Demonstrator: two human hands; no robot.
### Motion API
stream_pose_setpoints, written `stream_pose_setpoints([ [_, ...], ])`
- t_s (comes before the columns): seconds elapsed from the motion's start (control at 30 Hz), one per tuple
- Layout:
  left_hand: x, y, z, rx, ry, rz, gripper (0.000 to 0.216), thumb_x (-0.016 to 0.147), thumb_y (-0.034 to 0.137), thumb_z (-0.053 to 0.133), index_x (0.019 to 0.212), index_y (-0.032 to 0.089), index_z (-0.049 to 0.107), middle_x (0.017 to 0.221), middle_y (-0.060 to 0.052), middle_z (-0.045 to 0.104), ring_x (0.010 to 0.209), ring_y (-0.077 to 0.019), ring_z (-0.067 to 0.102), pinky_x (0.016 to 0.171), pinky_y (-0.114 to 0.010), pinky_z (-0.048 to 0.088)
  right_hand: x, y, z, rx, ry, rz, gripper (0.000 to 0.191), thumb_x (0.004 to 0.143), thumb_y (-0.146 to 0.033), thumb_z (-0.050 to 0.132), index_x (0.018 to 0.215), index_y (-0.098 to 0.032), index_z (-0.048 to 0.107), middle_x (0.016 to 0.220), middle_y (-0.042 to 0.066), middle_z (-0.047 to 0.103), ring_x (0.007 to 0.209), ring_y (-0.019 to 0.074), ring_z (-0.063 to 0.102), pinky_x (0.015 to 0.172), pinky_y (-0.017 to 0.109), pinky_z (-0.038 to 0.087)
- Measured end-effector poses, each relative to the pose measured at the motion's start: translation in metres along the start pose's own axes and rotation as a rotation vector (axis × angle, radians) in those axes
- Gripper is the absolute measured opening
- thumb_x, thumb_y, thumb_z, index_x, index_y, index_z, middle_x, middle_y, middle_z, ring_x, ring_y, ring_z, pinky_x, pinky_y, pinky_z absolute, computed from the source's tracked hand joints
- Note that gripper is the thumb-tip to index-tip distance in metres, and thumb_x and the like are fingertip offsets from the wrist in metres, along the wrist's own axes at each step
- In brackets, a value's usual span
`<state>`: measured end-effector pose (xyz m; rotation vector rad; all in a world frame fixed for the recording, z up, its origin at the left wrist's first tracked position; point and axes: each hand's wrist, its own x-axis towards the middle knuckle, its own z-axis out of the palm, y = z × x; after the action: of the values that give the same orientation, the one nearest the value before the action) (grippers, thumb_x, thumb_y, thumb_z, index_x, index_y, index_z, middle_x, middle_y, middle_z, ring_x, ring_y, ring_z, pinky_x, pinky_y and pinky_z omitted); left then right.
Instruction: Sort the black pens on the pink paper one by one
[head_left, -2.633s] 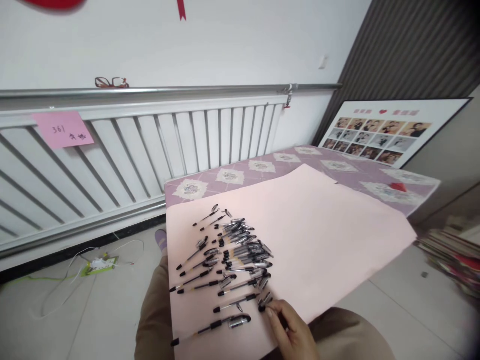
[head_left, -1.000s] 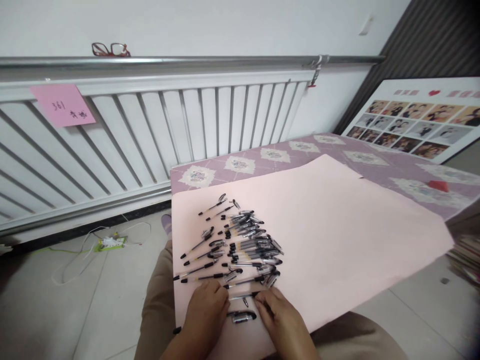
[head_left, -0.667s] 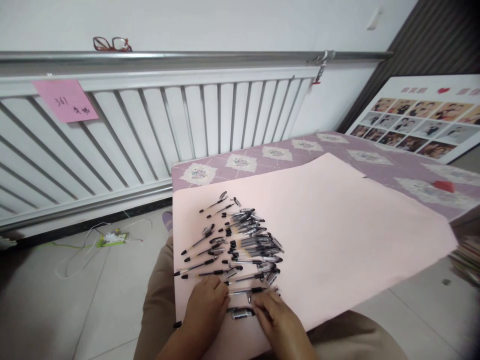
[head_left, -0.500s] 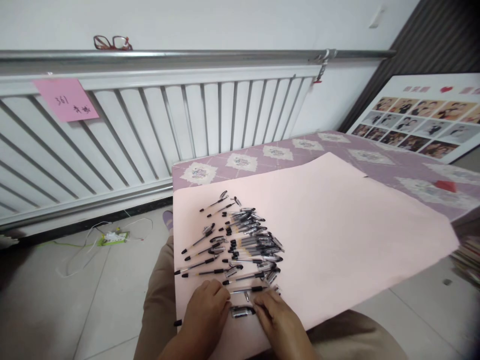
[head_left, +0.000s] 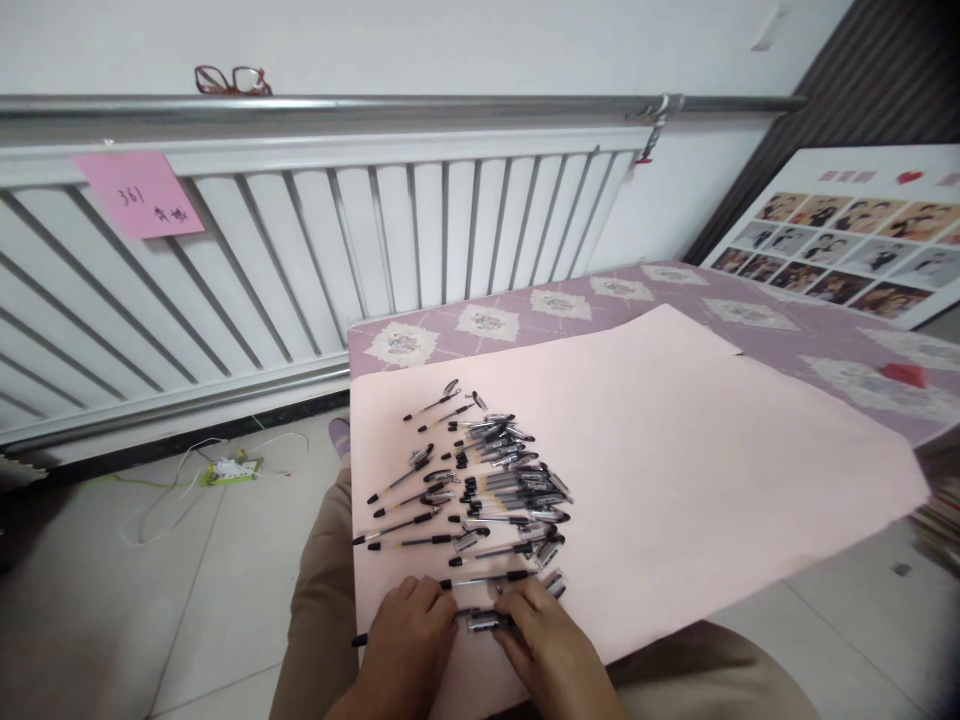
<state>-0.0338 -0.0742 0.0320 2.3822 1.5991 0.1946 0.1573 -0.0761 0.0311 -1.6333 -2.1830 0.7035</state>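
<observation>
My left hand (head_left: 409,635) is closed around a pen near the front edge of the pink sheet (head_left: 675,450). The pen's black end (head_left: 360,640) sticks out to the left of that hand, and a dark stretch shows between my two hands. My right hand (head_left: 551,645) pinches at the other end of the pen; its fingertips hide the exact grip. A clear-and-black pen cap (head_left: 487,622) lies against the right fingers. Just beyond, an uncapped pen (head_left: 487,578) rests beside a loose cap (head_left: 553,583). Several more pens (head_left: 510,490) and caps lie farther back in rough rows.
The sheet covers part of a purple patterned tabletop (head_left: 562,305). Behind it are a white radiator (head_left: 420,235) and a metal pipe (head_left: 450,104) carrying glasses (head_left: 232,81). A photo board (head_left: 847,230) leans at right. A power strip (head_left: 229,472) with cords lies on the floor.
My right hand has shifted slightly left, closer to my left hand. The bare pen tip seen between the hands is no longer visible; a dark stretch of pen now shows there.
</observation>
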Motion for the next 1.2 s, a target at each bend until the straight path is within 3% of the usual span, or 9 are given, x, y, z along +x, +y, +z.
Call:
stream_pose_setpoints([
  [0.27, 0.002, 0.000, 0.001, 0.006, -0.009, -0.003, 0.013, 0.081, 0.016, 0.049, 0.084, 0.023, 0.060, 0.084, -0.004, 0.060, 0.081, -0.0228, 0.053, 0.069, -0.035, 0.041, 0.001, -0.004, 0.004, -0.165, -0.001, -0.043, 0.029, 0.074, -0.011, 0.056, 0.095, -0.029, 0.062, 0.093, 0.003, 0.061, 0.084, 0.0192, 0.061, 0.069, 0.025, 0.051],
  [0.73, 0.002, 0.001, 0.009, 0.001, 0.016, -0.020, 0.015, 0.081, 0.014, 0.048, 0.081, 0.023, 0.060, 0.083, -0.003, 0.058, 0.079, -0.0205, 0.051, 0.068, -0.033, 0.039, 0.004, -0.004, 0.005, -0.237, -0.041, -0.067, 0.025, 0.073, -0.010, 0.061, 0.092, -0.026, 0.062, 0.095, 0.005, 0.062, 0.089, 0.0210, 0.061, 0.073, 0.028, 0.052],
  [1.2, 0.002, 0.003, 0.009, -0.046, -0.004, -0.044, 0.016, 0.079, 0.013, 0.049, 0.084, 0.024, 0.060, 0.086, -0.002, 0.058, 0.081, -0.0202, 0.050, 0.070, -0.032, 0.039, 0.002, 0.005, 0.018, -0.345, 0.127, -0.247, 0.021, 0.071, -0.012, 0.066, 0.087, -0.025, 0.064, 0.091, 0.005, 0.065, 0.086, 0.0224, 0.060, 0.074, 0.032, 0.053],
])
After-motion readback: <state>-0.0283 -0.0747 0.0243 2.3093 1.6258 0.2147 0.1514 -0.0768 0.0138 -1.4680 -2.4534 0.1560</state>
